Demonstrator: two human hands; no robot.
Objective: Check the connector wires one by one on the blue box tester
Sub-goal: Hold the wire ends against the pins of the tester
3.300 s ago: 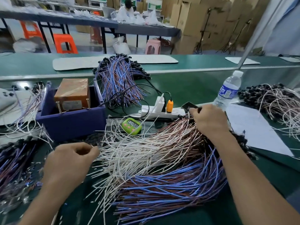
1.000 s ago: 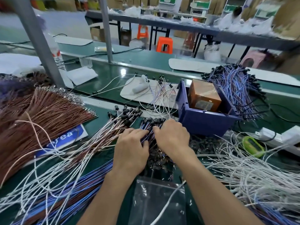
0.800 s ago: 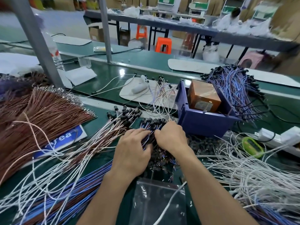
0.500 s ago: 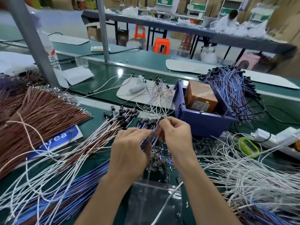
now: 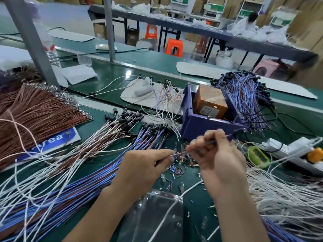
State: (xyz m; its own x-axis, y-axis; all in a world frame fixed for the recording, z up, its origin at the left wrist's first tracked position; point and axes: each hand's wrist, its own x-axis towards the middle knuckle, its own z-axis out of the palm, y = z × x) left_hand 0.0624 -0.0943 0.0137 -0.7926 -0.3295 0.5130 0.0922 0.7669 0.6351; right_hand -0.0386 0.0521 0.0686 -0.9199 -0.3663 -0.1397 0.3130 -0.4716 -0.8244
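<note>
The connector wire [image 5: 181,151] under test sits at centre frame, stretched between both hands just in front of the blue box [image 5: 202,128]. The left hand [image 5: 143,168] pinches it between thumb and fingertips, its other fingers curled under. The right hand [image 5: 222,161], blurred, has its fingers curled round the wire farther along. From there the wire runs up and right to a dark end near the box's front right corner; contact with the box cannot be determined. The blue box stands on the table [image 5: 92,124] right of centre, with an orange-brown unit [image 5: 209,100] inside it. Small cut pieces [image 5: 176,168] are scattered on the table below the hands, and a clear plastic bag [image 5: 153,215] lies lower down between the forearms. Blue and brown wires [image 5: 78,186] fan across the lower left, with white wires carrying black connectors [image 5: 108,131] above them. A copper-brown bundle [image 5: 35,112] occupies the left edge. A blue-purple bundle [image 5: 244,98] lies behind and to the right of the box. At right are a green timer [image 5: 258,157], a white power strip [image 5: 288,151] and a mass of loose white wires [image 5: 279,198].
</note>
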